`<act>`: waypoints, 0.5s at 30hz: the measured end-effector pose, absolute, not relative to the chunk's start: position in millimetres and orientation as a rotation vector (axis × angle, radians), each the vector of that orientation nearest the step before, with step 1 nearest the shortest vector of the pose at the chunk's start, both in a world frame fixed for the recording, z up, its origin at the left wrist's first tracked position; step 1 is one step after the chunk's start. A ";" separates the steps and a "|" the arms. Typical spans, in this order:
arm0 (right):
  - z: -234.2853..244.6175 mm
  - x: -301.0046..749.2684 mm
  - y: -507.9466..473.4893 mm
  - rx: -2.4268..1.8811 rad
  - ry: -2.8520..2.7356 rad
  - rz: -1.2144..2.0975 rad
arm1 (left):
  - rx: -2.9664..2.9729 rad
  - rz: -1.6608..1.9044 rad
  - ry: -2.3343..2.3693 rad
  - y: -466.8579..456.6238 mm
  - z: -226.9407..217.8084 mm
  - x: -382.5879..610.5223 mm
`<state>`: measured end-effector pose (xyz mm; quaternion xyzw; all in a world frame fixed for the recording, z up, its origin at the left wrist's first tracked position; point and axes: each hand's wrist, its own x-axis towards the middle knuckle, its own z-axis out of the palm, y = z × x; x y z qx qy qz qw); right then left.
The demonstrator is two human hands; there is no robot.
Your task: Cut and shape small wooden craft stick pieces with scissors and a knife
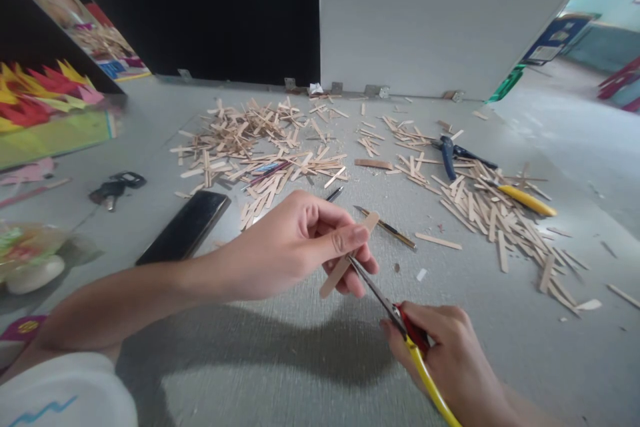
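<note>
My left hand [315, 240] pinches a flat wooden craft stick [336, 278] between thumb and fingers, the stick slanting with both rounded ends showing. My right hand [450, 353] is wrapped round the handles of a pair of scissors [383, 300] with red and yellow colouring. The scissor tips meet the stick just below my left thumb; how far the blades are apart there I cannot tell. Behind my left hand lie a gold-and-black craft knife [393, 228] and a dark pen [335, 194], partly hidden.
Heaps of craft sticks [250, 130] and cut pieces [480, 207] cover the far table. Blue-handled pliers [449, 157] and a yellow-handled tool [527, 200] rest at right. A phone [185, 227], keys [117, 188] and a paper-flame box [55, 137] are at left. A black-and-white panel [425, 20] stands behind.
</note>
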<state>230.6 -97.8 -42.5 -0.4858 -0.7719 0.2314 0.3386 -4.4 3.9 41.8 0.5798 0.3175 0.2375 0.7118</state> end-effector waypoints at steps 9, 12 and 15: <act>-40.6 228.8 -94.9 -1.187 -1.983 0.685 | 1.055 0.509 0.474 4.9 26.7 -2.4; -39.2 228.9 -94.6 -1.196 -1.987 0.704 | 1.061 0.512 0.477 5.7 27.5 -1.8; -38.4 229.1 -93.3 -1.198 -1.984 0.661 | 1.149 0.493 0.516 7.0 35.7 -3.7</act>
